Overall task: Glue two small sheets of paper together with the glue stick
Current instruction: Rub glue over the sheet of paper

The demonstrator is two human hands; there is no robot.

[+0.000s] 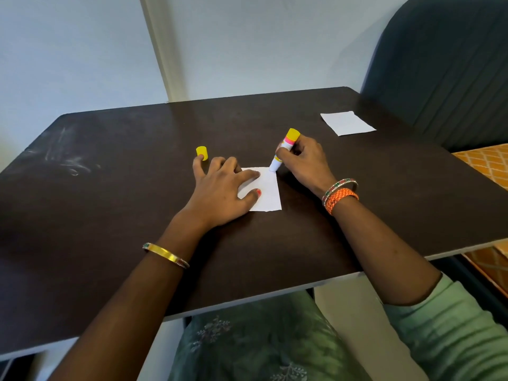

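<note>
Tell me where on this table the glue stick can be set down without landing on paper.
Bare table lies left of the yellow cap, and between the right hand and the far sheet. Crowded: the near sheet under the left hand.

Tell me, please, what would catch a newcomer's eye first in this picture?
The right hand grips a yellow-ended glue stick, its tip on the far corner of a white sheet that the left hand presses flat mid-table. A yellow cap stands beyond the left fingers; a second sheet lies far right.
</note>
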